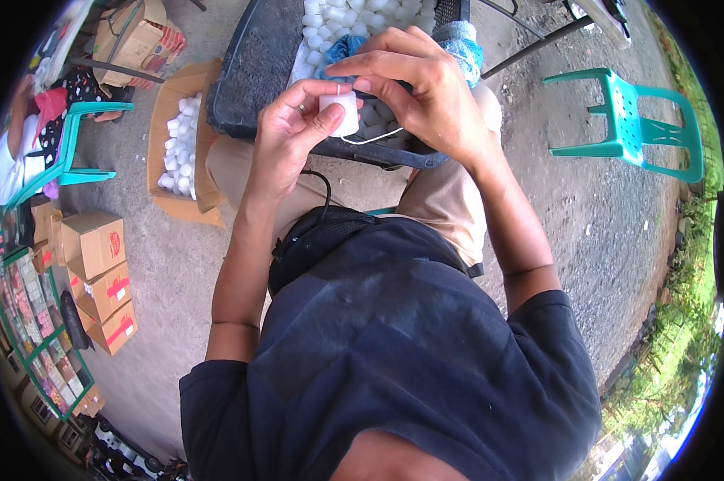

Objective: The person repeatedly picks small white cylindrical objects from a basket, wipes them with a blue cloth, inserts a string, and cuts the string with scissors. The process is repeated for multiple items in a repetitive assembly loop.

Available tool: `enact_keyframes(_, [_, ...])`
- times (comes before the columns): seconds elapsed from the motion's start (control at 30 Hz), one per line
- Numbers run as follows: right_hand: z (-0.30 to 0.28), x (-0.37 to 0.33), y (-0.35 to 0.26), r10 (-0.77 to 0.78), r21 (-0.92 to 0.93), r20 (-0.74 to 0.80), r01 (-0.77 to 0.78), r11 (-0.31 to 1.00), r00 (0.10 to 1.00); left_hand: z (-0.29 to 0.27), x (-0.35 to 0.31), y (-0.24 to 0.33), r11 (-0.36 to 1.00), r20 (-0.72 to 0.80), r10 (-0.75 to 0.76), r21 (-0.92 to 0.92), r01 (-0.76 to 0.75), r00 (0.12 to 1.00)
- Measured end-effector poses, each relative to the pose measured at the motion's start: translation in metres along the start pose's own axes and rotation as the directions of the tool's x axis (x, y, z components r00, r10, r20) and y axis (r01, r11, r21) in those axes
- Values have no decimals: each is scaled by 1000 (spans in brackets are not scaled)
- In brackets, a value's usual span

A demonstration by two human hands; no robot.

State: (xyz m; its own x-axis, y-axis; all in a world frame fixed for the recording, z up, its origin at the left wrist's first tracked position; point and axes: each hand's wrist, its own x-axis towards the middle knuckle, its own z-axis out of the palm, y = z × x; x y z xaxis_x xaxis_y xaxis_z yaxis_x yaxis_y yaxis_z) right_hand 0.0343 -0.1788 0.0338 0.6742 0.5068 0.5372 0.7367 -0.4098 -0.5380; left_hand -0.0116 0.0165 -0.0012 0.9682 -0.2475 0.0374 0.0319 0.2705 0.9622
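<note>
My left hand grips a short white candle between thumb and fingers, held upright above the near end of a black plastic crate. Over the candle's top my right hand bends in, thumb and forefinger drawn together close to the wick end. What sits in that pinch is too small to make out. A thin white curved line, perhaps a cord, runs from under the candle toward my right wrist. Many white candles fill the crate. Blue cloth lies at its right side, partly behind my right hand.
Left of the crate stands an open cardboard box holding more white candles. Stacked closed cartons are farther left, near a green chair with a person beside it. Another green plastic chair is at the right, on rough paving.
</note>
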Motion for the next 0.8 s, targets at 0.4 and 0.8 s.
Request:
enact_keyframes(0.4, [-22,52,-12,-102,-80,-300,81,993,949,-11,4,57,952,45,255,165,-259,966])
enact_keyframes(0.8, [11,7,-12,-112,-147,-119,94,985,987,2,18,28,989,-122,75,138,-58,990])
